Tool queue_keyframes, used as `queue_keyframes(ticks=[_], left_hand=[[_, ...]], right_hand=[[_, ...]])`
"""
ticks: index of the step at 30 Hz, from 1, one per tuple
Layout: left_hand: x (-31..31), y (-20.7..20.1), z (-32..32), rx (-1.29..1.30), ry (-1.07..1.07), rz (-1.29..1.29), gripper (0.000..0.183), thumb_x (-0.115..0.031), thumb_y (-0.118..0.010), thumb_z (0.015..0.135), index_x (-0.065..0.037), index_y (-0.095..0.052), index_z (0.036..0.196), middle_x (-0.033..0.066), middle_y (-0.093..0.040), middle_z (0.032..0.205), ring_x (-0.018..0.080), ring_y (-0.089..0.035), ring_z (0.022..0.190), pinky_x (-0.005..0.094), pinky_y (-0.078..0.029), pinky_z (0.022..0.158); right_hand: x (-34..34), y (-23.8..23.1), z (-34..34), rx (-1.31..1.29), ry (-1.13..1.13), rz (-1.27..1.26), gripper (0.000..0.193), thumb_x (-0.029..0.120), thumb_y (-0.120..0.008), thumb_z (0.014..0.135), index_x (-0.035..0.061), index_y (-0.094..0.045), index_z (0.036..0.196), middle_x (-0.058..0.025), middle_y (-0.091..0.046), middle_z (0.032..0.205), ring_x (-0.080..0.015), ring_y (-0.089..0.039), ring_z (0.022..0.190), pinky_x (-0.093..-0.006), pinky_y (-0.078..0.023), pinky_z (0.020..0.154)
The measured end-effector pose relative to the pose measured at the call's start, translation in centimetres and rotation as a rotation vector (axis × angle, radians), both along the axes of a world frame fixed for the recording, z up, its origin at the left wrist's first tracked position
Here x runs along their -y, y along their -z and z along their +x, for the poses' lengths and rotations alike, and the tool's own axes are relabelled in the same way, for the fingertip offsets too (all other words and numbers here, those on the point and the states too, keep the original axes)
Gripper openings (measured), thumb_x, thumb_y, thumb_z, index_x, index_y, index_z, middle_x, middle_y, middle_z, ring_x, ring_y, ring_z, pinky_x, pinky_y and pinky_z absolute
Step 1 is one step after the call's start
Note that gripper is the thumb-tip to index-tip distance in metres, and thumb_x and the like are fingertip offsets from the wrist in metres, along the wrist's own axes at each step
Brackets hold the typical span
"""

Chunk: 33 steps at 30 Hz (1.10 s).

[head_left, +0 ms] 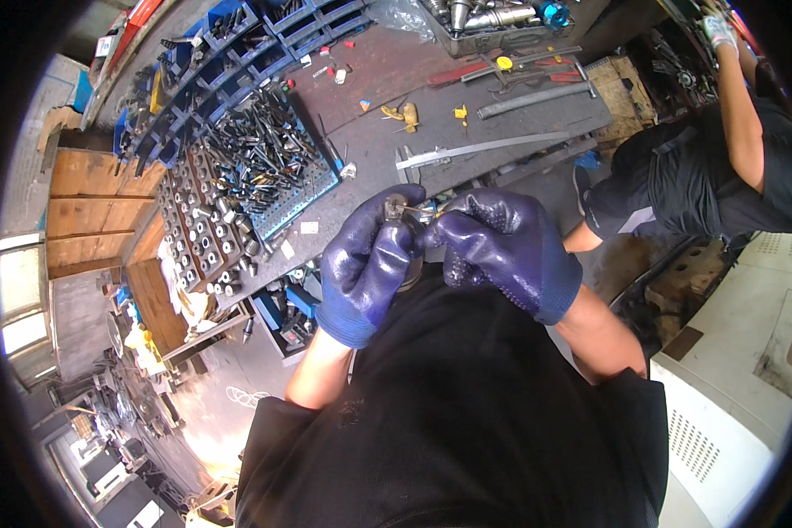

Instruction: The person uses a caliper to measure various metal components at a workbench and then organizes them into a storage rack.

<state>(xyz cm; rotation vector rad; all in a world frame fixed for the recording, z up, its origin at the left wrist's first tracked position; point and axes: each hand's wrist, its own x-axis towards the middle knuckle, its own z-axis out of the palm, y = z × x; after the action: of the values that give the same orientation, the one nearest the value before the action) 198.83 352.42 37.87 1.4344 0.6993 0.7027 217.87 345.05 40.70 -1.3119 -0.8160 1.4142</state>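
Note:
Both my hands wear purple coated gloves and meet in front of my chest at the bench edge. My left hand (368, 255) is wrapped round a metal cylindrical part (397, 208), which looks like a tool holder; its top end shows above the thumb, and the palm hides much of it. My right hand (500, 245) is closed in a pinch close against that part. A thin, light-coloured metal piece (421, 211) runs from its fingertips toward the top of the part; its kind is too small to make out.
On the bench (370, 88) lie a large caliper (484, 151), yellow-handled keys (407, 114) and a blue tray (304, 198) heaped with cutters. Beside it stands a rack of collets (204, 242); blue bins (264, 53) are behind. At right, another person (695, 167) works near a white machine cabinet (730, 370).

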Motion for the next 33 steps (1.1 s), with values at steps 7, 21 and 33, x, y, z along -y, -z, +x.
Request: queue_keyframes(ticks=[7,21,33], left_hand=[[0.3,1.2,-0.4,-0.156,-0.006,0.104,0.043,-0.03,-0.055,0.107,0.004,-0.061,0.134,0.0174,-0.074,0.109,0.0232,-0.072,0.099,0.0339,-0.054,0.089],[0.2,2.6,-0.3,-0.287,-0.002,0.092,0.04,-0.028,-0.056,0.104,-0.001,-0.065,0.132,0.019,-0.072,0.098,0.0233,-0.071,0.09,0.036,-0.055,0.084],[0.2,1.8,1.6,0.087,-0.032,-0.154,0.05,-0.033,-0.058,0.106,0.003,-0.056,0.14,0.0028,-0.065,0.094,0.0089,-0.058,0.083,0.025,-0.049,0.076]], right_hand=[[-0.7,1.1,2.0,0.125,-0.258,-0.001,0.02,0.014,-0.067,0.102,-0.0009,-0.072,0.115,-0.0021,-0.07,0.085,-0.0071,-0.062,0.072,-0.0264,-0.053,0.066],[0.0,5.3,1.0,1.06,-0.115,0.495,0.021,0.003,-0.067,0.094,0.0009,-0.072,0.114,-0.0102,-0.07,0.081,-0.0106,-0.064,0.075,-0.0313,-0.05,0.065],[-0.8,0.3,1.1,0.518,0.08,0.332,0.029,-0.001,-0.059,0.101,-0.0035,-0.069,0.127,-0.0114,-0.074,0.12,-0.0128,-0.068,0.103,-0.0284,-0.055,0.092]])
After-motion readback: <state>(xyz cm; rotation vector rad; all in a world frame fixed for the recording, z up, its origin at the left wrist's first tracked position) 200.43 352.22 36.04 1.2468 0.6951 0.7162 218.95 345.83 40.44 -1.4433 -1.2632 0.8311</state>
